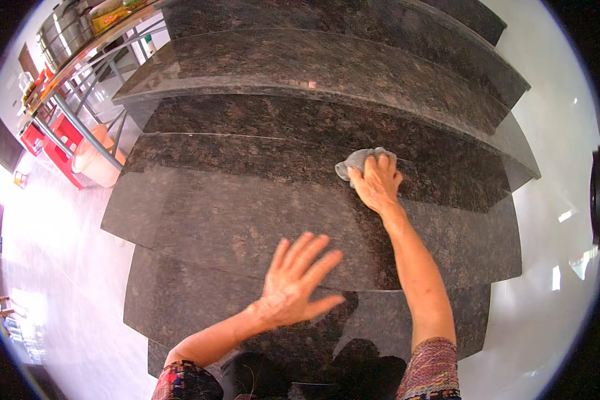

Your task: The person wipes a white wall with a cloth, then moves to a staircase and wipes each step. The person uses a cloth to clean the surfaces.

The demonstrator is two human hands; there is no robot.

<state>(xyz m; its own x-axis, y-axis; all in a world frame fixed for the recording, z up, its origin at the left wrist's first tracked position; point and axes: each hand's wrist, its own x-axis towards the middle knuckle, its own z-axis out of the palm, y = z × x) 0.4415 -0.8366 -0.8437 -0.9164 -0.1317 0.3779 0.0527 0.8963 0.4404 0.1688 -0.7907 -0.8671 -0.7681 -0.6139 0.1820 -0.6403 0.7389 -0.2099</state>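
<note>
One gray cloth (355, 162) sits bunched at the back of a dark stone step (247, 200), gripped under the right hand's (378, 181) curled fingers; the left hand (293, 283) spreads its fingers over the stairs, nearer the person.

There are two hands (299, 285) (379, 181), one grey cloth (355, 162) and perhaps five dark steps (200, 203), the topmost cut off.

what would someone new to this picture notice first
The broad dark stone steps fill the middle. Against them, the right hand stands out, gripping a grey cloth right of centre, while the left hand spreads its fingers lower down. At upper left, a peach-coloured bucket adds bright colour.
</note>
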